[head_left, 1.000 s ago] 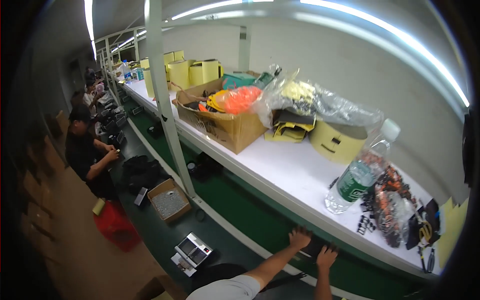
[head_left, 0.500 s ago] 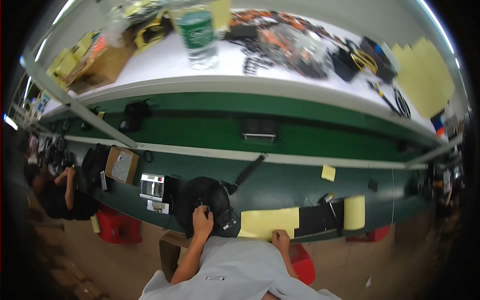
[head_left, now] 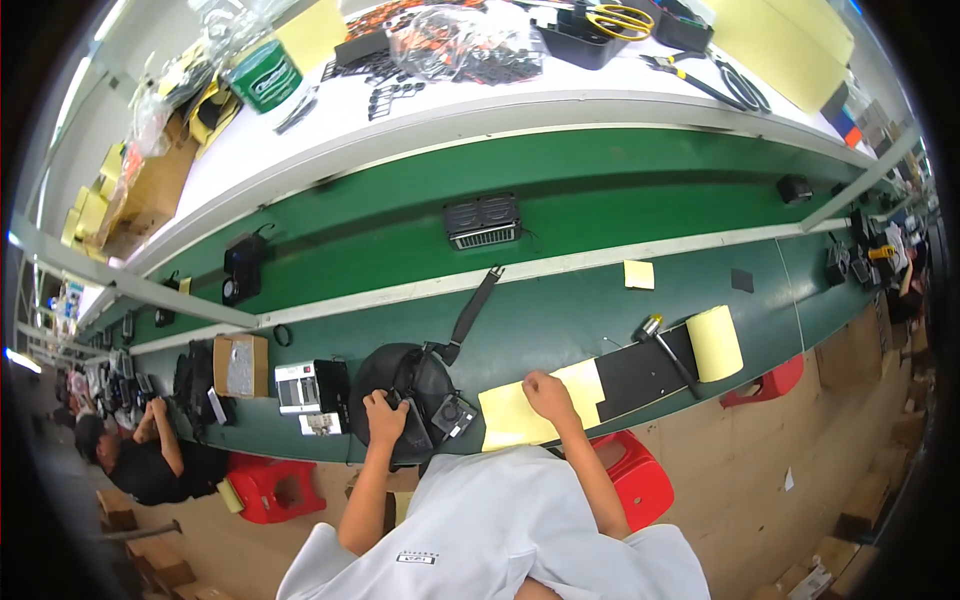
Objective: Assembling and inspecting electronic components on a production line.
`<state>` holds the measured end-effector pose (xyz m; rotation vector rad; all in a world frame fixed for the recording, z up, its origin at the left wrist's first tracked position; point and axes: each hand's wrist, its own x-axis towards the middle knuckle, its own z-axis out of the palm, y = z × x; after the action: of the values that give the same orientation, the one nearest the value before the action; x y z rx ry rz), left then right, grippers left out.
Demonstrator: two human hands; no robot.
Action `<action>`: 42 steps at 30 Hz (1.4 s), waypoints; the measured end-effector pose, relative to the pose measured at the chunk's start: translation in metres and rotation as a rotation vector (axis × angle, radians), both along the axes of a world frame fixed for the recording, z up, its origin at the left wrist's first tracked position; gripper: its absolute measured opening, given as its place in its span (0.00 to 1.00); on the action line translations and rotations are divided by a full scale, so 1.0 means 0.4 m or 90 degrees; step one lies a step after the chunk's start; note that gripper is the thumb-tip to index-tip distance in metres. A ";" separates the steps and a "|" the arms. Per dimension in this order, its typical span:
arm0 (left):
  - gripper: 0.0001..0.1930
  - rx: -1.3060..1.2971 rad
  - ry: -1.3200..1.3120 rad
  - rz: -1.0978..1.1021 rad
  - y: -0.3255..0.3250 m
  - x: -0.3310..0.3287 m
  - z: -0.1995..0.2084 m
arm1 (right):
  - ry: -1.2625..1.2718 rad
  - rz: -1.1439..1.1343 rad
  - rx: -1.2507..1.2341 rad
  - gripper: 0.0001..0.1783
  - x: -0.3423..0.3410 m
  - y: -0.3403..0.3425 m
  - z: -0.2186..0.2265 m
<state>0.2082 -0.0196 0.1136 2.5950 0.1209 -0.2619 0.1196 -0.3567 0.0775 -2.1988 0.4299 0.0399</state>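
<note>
A round black padded bag-like piece (head_left: 368, 372) lies on the bench in front of me, its webbing strap (head_left: 470, 318) stretching toward the back. My left hand (head_left: 384, 418) rests on it, fingers curled at a dark flat part; what they grip is hard to make out. Just right of that hand sits a small dark boxy device (head_left: 453, 415) with a round detail. My right hand (head_left: 548, 398) is over the yellow sheet (head_left: 510, 420), with curled fingers near its far edge; anything inside them is hidden.
A hammer (head_left: 672, 355) lies across a black mat (head_left: 640, 380) beside a yellow roll (head_left: 715, 345). Left stand a white-and-black machine (head_left: 300, 388) and an open carton (head_left: 262, 368). A shelf (head_left: 450, 120) overhangs the bench. Another person (head_left: 150, 465) works at far left.
My right hand has moved from the yellow sheet's near edge to its far part. My left hand has shifted on the black piece, fingers more curled. The whole view has turned.
</note>
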 end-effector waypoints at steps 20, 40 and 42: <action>0.23 0.215 -0.273 -0.038 -0.139 -0.061 -0.048 | -0.069 -0.414 -0.479 0.31 -0.127 -0.485 -0.027; 0.24 0.170 -0.278 0.062 -0.083 -0.109 -0.051 | -0.147 -0.244 -0.623 0.13 -0.064 -0.568 -0.122; 0.24 0.152 -0.260 0.044 -0.089 -0.098 -0.047 | -0.154 -0.246 -0.626 0.13 -0.077 -0.583 -0.127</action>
<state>0.1690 -0.0551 0.0948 2.8121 0.1002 0.3272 0.0890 -0.5900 0.0266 -2.9575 0.8502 -0.7902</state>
